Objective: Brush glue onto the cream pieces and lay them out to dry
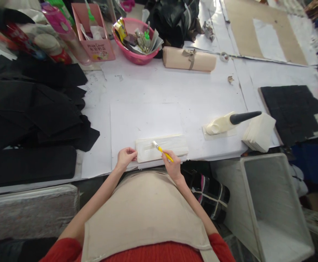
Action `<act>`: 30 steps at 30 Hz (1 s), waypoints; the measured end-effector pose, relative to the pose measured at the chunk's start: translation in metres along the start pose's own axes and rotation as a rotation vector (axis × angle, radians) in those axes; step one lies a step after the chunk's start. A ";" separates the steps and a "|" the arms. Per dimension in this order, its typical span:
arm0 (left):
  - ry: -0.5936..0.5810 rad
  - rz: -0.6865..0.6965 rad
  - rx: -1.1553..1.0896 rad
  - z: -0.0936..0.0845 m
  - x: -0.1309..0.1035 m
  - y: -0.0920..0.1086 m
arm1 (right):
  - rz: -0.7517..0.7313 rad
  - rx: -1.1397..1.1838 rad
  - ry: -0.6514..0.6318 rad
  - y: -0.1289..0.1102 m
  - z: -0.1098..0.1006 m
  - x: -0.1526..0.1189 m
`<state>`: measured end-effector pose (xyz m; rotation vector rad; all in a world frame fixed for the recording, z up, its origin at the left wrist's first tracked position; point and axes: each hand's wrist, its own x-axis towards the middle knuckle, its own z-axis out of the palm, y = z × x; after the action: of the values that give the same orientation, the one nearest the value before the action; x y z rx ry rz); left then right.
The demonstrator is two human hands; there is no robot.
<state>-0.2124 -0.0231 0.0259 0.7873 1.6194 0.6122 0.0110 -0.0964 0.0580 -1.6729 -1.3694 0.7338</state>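
Head view: pale strips (172, 145) on the surface (148, 112) are being brushed, a yellow-handled brush (160, 149) being gripped by the right fingers (167, 155), closed left fingers (131, 153) being held at their edge, light strokes seemingly being needed.

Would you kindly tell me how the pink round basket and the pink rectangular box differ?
The basket has a curved, round rim, while the box has straight sides and corners. The basket is a vivid pink; the box is a paler, dustier shade. The box carries printed lettering on its front, whereas the basket shows none. Both are open-topped and hold small items.
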 end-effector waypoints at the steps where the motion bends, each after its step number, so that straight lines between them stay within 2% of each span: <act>1: -0.005 -0.016 -0.015 0.000 0.000 0.000 | -0.005 -0.008 -0.014 -0.002 0.008 -0.002; 3: -0.015 -0.042 -0.042 -0.001 0.000 0.000 | 0.025 0.002 -0.045 -0.005 0.016 -0.006; 7: -0.051 -0.049 -0.066 -0.004 0.001 -0.002 | 0.152 0.149 -0.196 -0.013 0.018 -0.014; 12: -0.067 -0.047 -0.073 -0.006 0.004 -0.003 | 0.263 0.276 -0.142 -0.020 0.026 -0.015; 16: -0.058 -0.047 -0.080 -0.006 0.004 -0.003 | 0.302 0.335 -0.216 -0.020 0.034 -0.023; 18: -0.056 -0.030 -0.069 -0.006 0.004 -0.003 | 0.341 0.363 -0.210 -0.019 0.032 -0.028; 20: -0.051 0.007 -0.040 -0.006 0.004 -0.003 | 0.383 0.365 -0.131 -0.015 0.023 -0.032; 22: -0.044 0.041 -0.003 -0.005 0.004 -0.003 | 0.408 0.317 0.001 -0.006 0.007 -0.035; 28: -0.037 0.067 0.051 -0.003 0.008 -0.006 | 0.385 -0.015 0.507 0.034 -0.072 -0.038; 30: -0.026 0.097 0.085 -0.004 0.009 -0.009 | 0.344 -0.054 0.605 0.036 -0.087 -0.037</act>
<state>-0.2183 -0.0221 0.0143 0.9366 1.5989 0.6023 0.0926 -0.1549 0.0660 -1.9847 -0.6929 0.3227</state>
